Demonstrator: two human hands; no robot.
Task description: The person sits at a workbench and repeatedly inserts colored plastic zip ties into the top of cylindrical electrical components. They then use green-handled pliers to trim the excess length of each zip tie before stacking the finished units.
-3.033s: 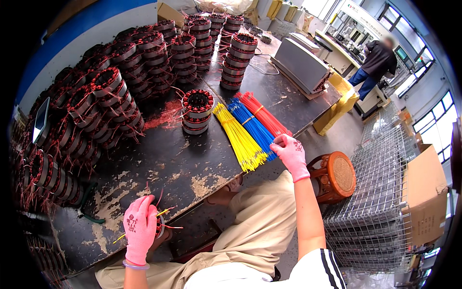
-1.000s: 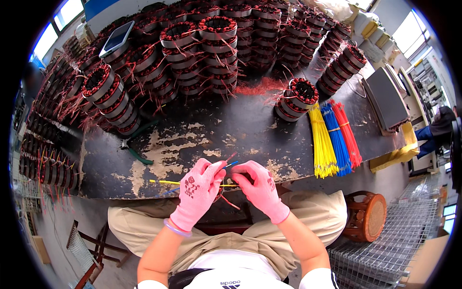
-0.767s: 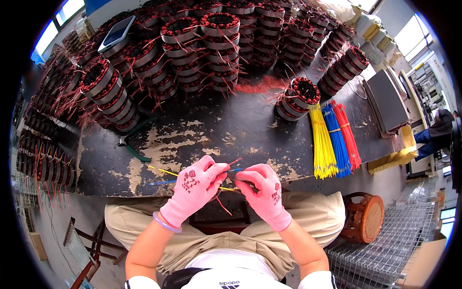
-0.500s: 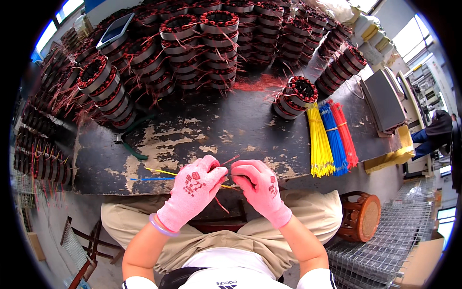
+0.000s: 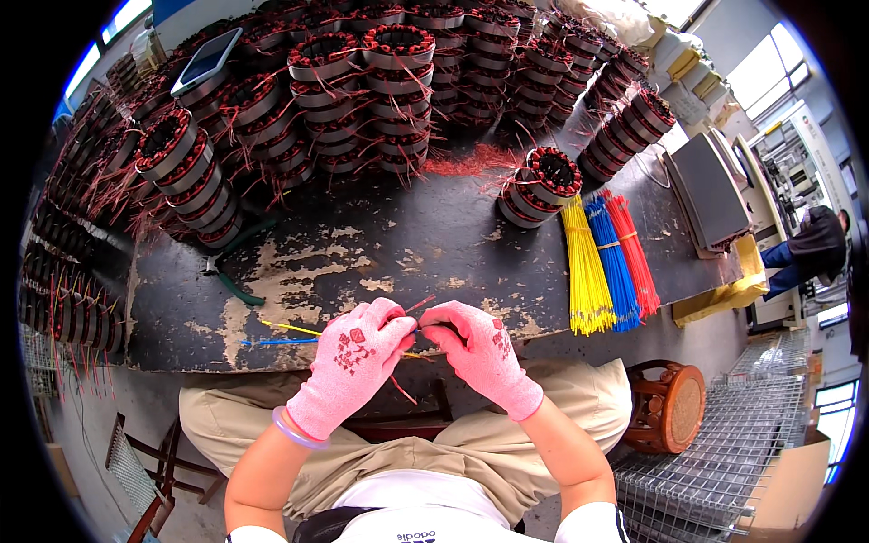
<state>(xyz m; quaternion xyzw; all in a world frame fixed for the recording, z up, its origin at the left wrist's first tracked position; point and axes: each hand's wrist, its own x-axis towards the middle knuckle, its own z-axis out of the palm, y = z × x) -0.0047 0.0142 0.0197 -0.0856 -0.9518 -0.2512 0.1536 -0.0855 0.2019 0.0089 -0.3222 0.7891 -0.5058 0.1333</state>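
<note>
Blue wire [image 5: 281,342] and yellow wire [image 5: 290,328] are grasped by the grip of the left hand [image 5: 356,357]; their long ends are pointed from it toward nine o'clock, seen against the counter [image 5: 362,226]. The right hand [image 5: 477,351] is held at three o'clock beside it, fingertips close together; whether wire is pinched there cannot be told.

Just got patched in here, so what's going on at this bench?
A person in pink gloves works at the near edge of a worn black table. The left hand is closed around wires; a yellow wire and a blue wire stick out to its left. The right hand meets it fingertip to fingertip; what it pinches is hidden. Yellow, blue and red wire bundles lie to the right, stacked wound rings behind.
</note>
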